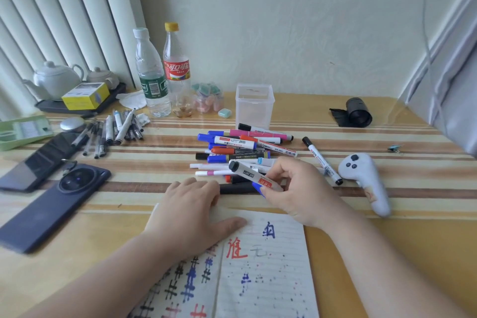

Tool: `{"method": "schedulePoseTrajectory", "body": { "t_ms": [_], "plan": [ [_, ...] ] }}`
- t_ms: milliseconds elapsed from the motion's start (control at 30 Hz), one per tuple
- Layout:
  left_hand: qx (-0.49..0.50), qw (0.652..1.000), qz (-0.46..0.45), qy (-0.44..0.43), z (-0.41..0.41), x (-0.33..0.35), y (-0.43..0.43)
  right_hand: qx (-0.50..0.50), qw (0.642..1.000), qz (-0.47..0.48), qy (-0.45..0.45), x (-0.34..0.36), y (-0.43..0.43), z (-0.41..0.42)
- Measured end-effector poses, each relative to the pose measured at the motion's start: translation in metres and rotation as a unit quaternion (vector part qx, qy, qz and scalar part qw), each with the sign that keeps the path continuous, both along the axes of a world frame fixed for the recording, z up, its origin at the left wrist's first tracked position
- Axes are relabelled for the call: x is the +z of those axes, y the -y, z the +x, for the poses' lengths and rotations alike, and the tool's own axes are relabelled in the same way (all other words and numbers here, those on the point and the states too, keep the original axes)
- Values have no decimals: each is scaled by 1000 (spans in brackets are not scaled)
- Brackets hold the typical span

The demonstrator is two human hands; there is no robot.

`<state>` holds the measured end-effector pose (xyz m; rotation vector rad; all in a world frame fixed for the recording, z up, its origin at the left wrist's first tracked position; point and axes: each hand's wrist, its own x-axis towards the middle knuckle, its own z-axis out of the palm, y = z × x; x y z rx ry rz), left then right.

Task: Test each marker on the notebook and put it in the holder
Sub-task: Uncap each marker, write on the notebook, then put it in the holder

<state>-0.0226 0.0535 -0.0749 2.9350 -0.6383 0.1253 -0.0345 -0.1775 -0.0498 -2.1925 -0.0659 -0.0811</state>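
Observation:
An open notebook [268,266] with red, blue and black test marks lies at the table's near edge. My left hand [191,206] rests flat on its top left corner, fingers spread. My right hand [296,191] holds a white marker [251,174] with a black cap, tilted up to the left, just above the notebook's top edge; a blue cap or marker end [258,188] shows under my fingers. Behind it lies a pile of markers [240,147] in several colours. The clear plastic holder [254,106] stands empty behind the pile.
Two bottles [165,72] and small jars stand at the back left. Thin pens [116,129] and two phones [56,196] lie left. A lone black-capped marker [322,160], a white controller [366,181] and a black roll [357,112] lie right.

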Motion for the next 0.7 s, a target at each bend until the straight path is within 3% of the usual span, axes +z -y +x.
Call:
{"method": "schedulePoseTrajectory", "body": {
  "t_ms": [333,533,633,700],
  "plan": [
    [140,989,-34,-28,12,21,5,-33,989,142,3,-5,-4,5],
    [28,996,-20,77,22,21,9,-62,982,177,32,-6,-4,6],
    [-60,997,-55,-9,23,28,13,-61,984,164,30,-4,-5,3],
    [-86,984,-151,-36,21,25,13,-52,986,160,20,-2,-7,1]
  ]
}}
